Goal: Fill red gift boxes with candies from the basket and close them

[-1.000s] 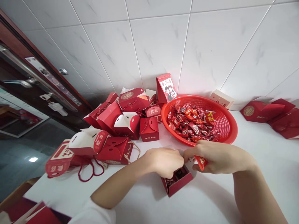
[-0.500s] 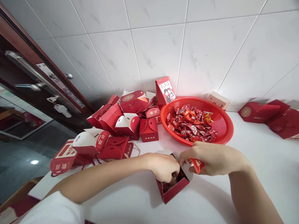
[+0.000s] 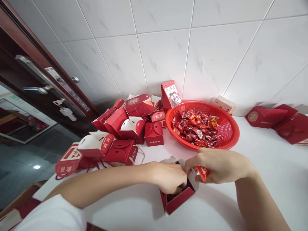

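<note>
A small red gift box (image 3: 181, 201) with a white inside stands open on the white table, its flaps up. My left hand (image 3: 172, 179) reaches into it from the left with fingers curled down. The fingertips are hidden inside, so what they grip cannot be made out. My right hand (image 3: 218, 165) is closed at the box's right side, by a white flap. A red wrapped candy (image 3: 202, 173) sticks out from its fingers. Just behind the hands, a red plastic basket (image 3: 232, 131) holds many wrapped candies (image 3: 198, 128).
Several red gift boxes (image 3: 154, 134) are piled at the back left, one with a rope handle (image 3: 141, 152). More red boxes (image 3: 267, 116) stand at the right against the tiled wall (image 3: 163, 61). A dark door (image 3: 38, 73) with keys is beyond the table's left end.
My left hand has shifted slightly down and right within the box. The box has turned or tilted a little. My right hand stays almost in place with the candy.
</note>
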Action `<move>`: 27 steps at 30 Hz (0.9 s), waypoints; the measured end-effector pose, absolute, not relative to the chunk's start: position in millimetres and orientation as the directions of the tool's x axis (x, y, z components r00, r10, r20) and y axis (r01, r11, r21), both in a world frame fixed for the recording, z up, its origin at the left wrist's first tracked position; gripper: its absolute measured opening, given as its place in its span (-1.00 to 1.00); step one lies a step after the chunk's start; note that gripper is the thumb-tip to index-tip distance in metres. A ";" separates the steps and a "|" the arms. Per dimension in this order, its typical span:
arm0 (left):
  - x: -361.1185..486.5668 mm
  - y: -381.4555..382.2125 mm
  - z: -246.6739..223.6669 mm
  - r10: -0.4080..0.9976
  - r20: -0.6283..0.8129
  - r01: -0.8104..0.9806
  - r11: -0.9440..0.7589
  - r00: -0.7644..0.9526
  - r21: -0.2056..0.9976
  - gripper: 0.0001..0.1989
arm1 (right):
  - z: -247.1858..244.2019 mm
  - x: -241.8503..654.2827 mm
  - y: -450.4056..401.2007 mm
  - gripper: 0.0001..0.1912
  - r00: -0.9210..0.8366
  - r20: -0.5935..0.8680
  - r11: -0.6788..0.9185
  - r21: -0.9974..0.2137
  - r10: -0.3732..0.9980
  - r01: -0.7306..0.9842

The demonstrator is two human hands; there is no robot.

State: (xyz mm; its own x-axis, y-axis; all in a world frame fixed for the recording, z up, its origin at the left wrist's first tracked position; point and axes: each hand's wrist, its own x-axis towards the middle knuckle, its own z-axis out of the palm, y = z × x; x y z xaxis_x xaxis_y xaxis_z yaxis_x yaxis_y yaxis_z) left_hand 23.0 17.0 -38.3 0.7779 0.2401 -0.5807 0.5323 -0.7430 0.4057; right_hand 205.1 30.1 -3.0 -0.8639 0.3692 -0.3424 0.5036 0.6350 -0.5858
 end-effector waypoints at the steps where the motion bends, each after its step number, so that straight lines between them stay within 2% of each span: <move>1: 23.5 15.5 -39.1 0.245 -0.581 0.519 -0.771 0.776 0.368 -0.63 | -3.2 204.8 29.9 -0.64 -0.863 -0.346 0.633 -0.586 0.369 0.506; 4: 23.0 11.2 -38.9 0.291 -0.567 0.508 -0.818 0.770 0.270 -0.67 | -3.7 204.2 29.6 -0.68 -0.859 -0.349 0.634 -0.580 0.374 0.512; 7: 18.4 7.5 -33.0 0.380 -0.510 0.562 -0.784 0.772 0.265 -0.79 | -3.6 204.3 30.0 -0.69 -0.855 -0.346 0.635 -0.572 0.386 0.518; 9: 13.6 6.1 -28.4 0.458 -0.452 0.617 -0.721 0.765 0.314 -0.85 | -3.5 204.8 30.1 -0.67 -0.846 -0.350 0.633 -0.562 0.401 0.532; 13: 4.5 8.0 -28.4 0.558 -0.408 0.691 -0.577 0.723 0.435 -0.80 | -3.2 205.8 30.4 -0.66 -0.827 -0.367 0.620 -0.547 0.426 0.562; 16: 1.7 11.8 -33.6 0.575 -0.423 0.702 -0.447 0.700 0.555 -0.73 | -2.4 205.6 30.9 -0.62 -0.823 -0.375 0.599 -0.565 0.427 0.568; 18: 1.2 13.6 -34.5 0.557 -0.455 0.704 -0.395 0.694 0.590 -0.71 | -1.9 205.2 31.2 -0.59 -0.823 -0.379 0.591 -0.573 0.423 0.568; 21: -0.5 13.4 -30.4 0.535 -0.472 0.708 -0.442 0.701 0.551 -0.72 | -2.2 205.2 30.8 -0.62 -0.823 -0.378 0.606 -0.557 0.424 0.568; 27: -5.9 8.0 -21.7 0.578 -0.515 0.769 -0.547 0.633 0.332 -0.79 | -5.5 206.0 26.5 -0.68 -0.816 -0.358 0.652 -0.492 0.453 0.577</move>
State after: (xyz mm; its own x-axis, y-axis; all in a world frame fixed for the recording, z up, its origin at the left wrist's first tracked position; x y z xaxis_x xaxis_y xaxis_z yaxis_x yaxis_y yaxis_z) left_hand -5.9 8.0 -21.7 0.6334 0.5778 -0.5148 0.7686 -0.5470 0.3317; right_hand 206.0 26.5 -5.5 -0.8165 0.4531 -0.3578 0.5773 0.6516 -0.4921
